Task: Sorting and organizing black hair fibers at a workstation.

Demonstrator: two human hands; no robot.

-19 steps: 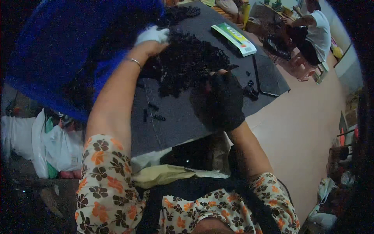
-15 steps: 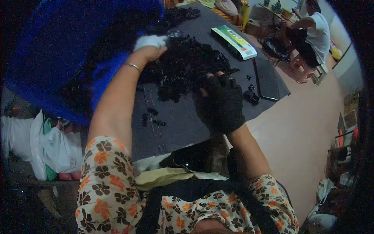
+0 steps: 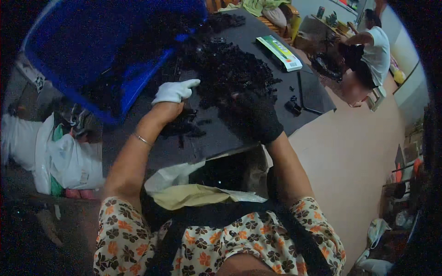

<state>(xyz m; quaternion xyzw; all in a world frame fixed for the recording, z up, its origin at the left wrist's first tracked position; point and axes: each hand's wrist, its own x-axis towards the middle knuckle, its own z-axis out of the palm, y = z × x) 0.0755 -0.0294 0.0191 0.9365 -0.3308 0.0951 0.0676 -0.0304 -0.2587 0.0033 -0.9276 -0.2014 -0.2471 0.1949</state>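
Note:
A heap of small black parts (image 3: 235,64) covers the middle of the dark table (image 3: 216,133); their exact kind is too dark to make out. At the heap's left side is my left hand (image 3: 175,92) in a white glove, one finger stretched out to the right and nothing visible in it. A few loose black pieces (image 3: 188,122) lie just beside its wrist. My right hand (image 3: 258,117), in a black fingertip-less glove, rests at the heap's near right edge. Its fingers blend into the dark parts, so what they touch is hidden.
A large blue bin (image 3: 117,103) with black contents stands at the left, against the table. A green and white box (image 3: 281,53) lies at the far right, near a small black piece (image 3: 293,106). An open bag (image 3: 184,195) sits below the near edge. Another person (image 3: 375,50) sits beyond.
My left hand has come back from the far side of the heap toward me, and dark pieces now lie near its wrist. My right hand has shifted slightly nearer and left.

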